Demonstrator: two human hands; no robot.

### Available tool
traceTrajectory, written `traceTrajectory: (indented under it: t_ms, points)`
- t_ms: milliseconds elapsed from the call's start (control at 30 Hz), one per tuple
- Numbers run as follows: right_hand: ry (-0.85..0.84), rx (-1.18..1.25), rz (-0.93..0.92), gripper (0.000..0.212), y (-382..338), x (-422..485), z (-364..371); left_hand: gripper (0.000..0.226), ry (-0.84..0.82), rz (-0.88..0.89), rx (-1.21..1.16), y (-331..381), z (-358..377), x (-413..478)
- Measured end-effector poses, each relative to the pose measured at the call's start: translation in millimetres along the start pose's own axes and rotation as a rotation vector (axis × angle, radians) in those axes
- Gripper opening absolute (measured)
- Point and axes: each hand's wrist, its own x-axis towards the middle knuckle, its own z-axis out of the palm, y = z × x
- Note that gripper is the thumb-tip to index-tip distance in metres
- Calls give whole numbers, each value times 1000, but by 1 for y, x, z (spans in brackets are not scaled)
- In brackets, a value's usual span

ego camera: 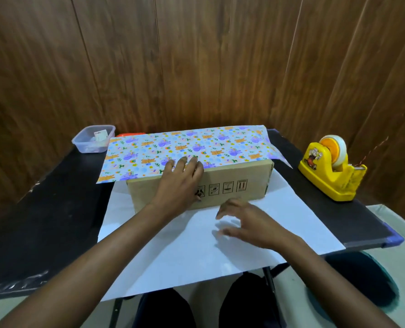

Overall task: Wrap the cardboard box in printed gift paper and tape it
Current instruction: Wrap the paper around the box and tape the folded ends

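Far over on the left of the black table (43,209), a clear plastic tub (93,138) is seen, with some small things inside that are too blurry to name. Just beside it, an orange thing (130,134) is mostly hidden behind the gift paper (185,145). The printed side of the paper is laid over the top of the cardboard box (234,185), which is set in the middle of the table. The white side is spread flat in front of the box and hangs over the near edge of the table. The left hand (181,183) is laid on the top front edge of the box. Its fingers are a little spread and pressed flat on the printed paper, and its thumb is placed on the brown front. 4 small black signs are printed there, 1 partly hidden by the thumb. The right hand (246,223) is held low over the white paper with fingers spread and loosely bent. Nothing is held in it, and it cannot be told if the paper is touched. On the right, well apart from the box, a yellow tape holder (331,171) is set with 1 roll of tape in it.
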Motion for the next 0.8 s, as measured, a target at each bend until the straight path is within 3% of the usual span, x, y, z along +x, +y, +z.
traceTrajectory:
  t_ms: [67, 133, 233, 400, 467, 567, 800]
  points:
    - [-283, 35, 40, 59, -8, -11, 5, 104, -16, 21, 10, 0, 0, 0]
    - [-405, -77, 10, 81, -15, -18, 7, 101, -16, 30, 32, 0, 0, -1]
    - [-479, -305, -57, 87, -26, -29, 15, 102, 6, 35, 60, 2, 1, -3]
    - [-295, -379, -133, 39, -29, -34, 15, 116, 35, 39, 123, 4, 2, -5]
    - [-210, -450, -176, 29, -25, -32, 18, 121, 24, 37, 163, 6, 4, -9]
    - [-143, -496, -208, 25, -18, -31, 24, 125, 20, 37, 170, 5, 8, -12]
    - [12, -375, -308, 41, -19, -39, 30, 118, 37, 33, 163, 0, 12, -14]
